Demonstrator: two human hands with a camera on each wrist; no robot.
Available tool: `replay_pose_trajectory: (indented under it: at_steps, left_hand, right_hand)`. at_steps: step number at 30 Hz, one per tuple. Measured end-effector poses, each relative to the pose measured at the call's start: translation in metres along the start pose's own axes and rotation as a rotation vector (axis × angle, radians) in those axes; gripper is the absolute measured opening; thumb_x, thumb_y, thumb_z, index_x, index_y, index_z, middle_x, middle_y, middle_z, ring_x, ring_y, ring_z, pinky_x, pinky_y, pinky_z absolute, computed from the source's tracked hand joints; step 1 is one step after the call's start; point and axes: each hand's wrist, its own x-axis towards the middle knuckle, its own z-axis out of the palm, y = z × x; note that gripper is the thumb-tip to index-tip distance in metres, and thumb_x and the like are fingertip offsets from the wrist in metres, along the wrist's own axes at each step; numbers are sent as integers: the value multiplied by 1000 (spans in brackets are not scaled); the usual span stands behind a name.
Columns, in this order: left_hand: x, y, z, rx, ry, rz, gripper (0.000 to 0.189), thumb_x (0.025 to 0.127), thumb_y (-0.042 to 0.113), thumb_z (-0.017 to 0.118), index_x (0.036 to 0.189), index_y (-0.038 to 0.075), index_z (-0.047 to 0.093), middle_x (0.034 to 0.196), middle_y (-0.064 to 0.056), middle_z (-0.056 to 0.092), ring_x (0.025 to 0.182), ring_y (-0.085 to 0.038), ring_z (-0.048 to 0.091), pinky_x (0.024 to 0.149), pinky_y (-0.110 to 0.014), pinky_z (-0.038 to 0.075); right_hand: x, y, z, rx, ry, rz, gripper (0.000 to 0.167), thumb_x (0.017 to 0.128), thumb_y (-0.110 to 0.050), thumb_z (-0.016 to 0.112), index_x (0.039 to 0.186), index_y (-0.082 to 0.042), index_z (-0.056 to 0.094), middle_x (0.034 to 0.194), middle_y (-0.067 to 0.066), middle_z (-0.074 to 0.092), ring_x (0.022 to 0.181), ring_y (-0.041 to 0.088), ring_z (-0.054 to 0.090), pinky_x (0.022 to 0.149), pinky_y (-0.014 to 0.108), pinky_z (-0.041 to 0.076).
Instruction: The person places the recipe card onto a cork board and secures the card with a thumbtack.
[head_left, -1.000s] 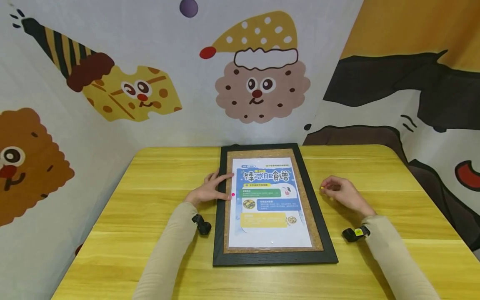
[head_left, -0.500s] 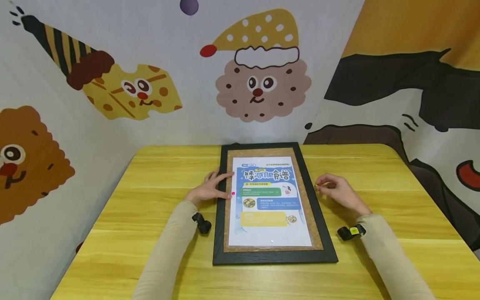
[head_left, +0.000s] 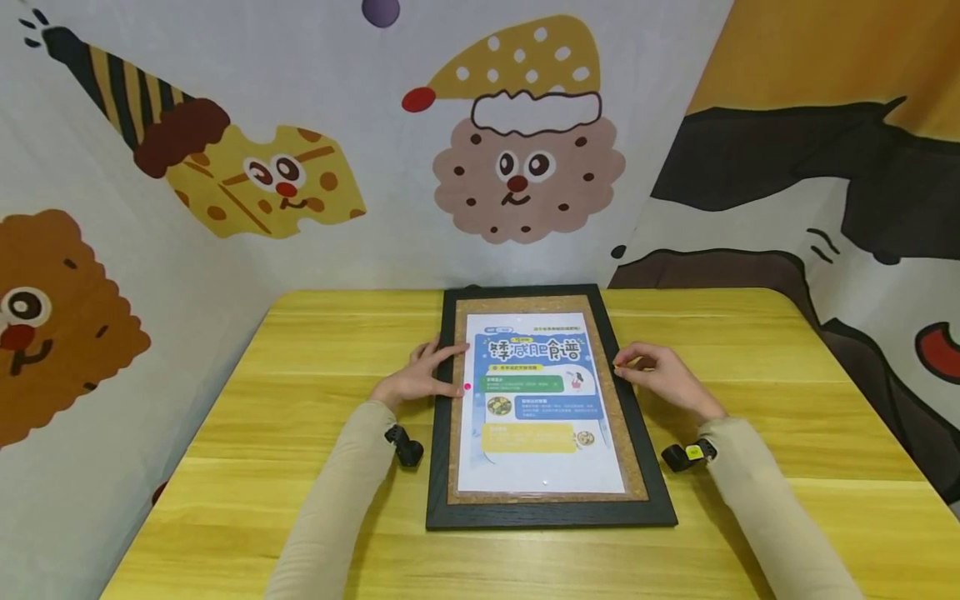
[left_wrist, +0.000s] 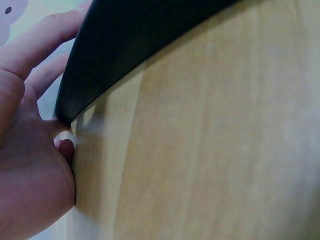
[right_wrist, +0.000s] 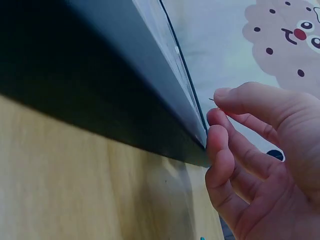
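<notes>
A corkboard (head_left: 634, 471) in a black frame (head_left: 551, 516) lies on the table, with a printed paper sheet (head_left: 517, 473) on it. My left hand (head_left: 411, 383) rests across the frame's left side, fingers spread onto the sheet's edge. A pink pushpin (head_left: 467, 387) sits by the left thumb at that edge. Over the frame's right side, my right hand (head_left: 666, 382) pinches a small yellow thumbtack (head_left: 617, 366) between thumb and finger. In the right wrist view its thin needle (right_wrist: 211, 99) points out past the fingertips, apart from the board. Most of its head is hidden.
The wooden table (head_left: 285, 467) extends to both sides of the frame. Behind it hangs a wall cloth (head_left: 322, 258) with cartoon food figures. A tiny teal item (right_wrist: 202, 238) shows at the bottom edge of the right wrist view.
My right hand has moved left with the yellow thumbtack, from over the table to the frame's right side. The left hand has stayed in place.
</notes>
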Motion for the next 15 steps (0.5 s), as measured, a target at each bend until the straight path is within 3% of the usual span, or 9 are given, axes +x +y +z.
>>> replay_pose_trajectory:
  at_steps: [15]
  left_hand:
    - [0, 0, -1, -3, -3, 8, 84, 82, 33, 78, 152, 31, 31, 160, -13, -11, 142, -38, -14, 103, -72, 9]
  right_hand:
    - [8, -9, 5, -20, -66, -24, 18, 91, -11, 69, 107, -2, 69, 102, 12, 65, 84, 25, 54, 71, 30, 46]
